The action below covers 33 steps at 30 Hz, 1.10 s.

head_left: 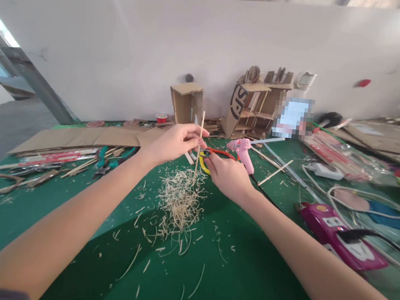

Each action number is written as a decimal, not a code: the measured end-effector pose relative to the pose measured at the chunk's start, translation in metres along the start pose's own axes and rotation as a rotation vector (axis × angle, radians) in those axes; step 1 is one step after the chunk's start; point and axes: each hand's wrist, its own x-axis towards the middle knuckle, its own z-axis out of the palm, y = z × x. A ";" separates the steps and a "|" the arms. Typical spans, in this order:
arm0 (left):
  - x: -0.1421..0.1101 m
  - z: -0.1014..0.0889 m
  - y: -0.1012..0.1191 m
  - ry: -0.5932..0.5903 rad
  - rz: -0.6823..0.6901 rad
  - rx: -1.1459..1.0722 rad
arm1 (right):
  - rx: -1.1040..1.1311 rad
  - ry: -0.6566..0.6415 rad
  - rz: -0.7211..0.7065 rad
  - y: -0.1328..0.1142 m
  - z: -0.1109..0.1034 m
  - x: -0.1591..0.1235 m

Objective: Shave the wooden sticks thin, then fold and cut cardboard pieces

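My left hand (181, 140) pinches a thin wooden stick (202, 124) between thumb and fingers, holding it nearly upright. The stick's lower end reaches down to a heap of pale wood shavings (181, 205) on the green tabletop. My right hand (231, 178) is closed close to the stick's middle. What its fingers grip is mostly hidden; a small dark edge shows at the fingertips. A tool with orange and yellow curved handles (221, 152) appears right at these fingers, and I cannot tell whether it is held or lies behind them.
Behind my hands stand a cardboard box (188, 91) and a cardboard shelf (239, 106). A pink glue gun (244, 155) lies right of them. Further right are a purple power strip (341, 238) and cables. Teal-handled pliers (103, 160) and flat cardboard (78, 138) lie left.
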 end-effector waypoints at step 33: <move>-0.002 0.000 0.005 -0.083 0.061 -0.060 | -0.023 0.040 0.028 -0.011 -0.002 -0.001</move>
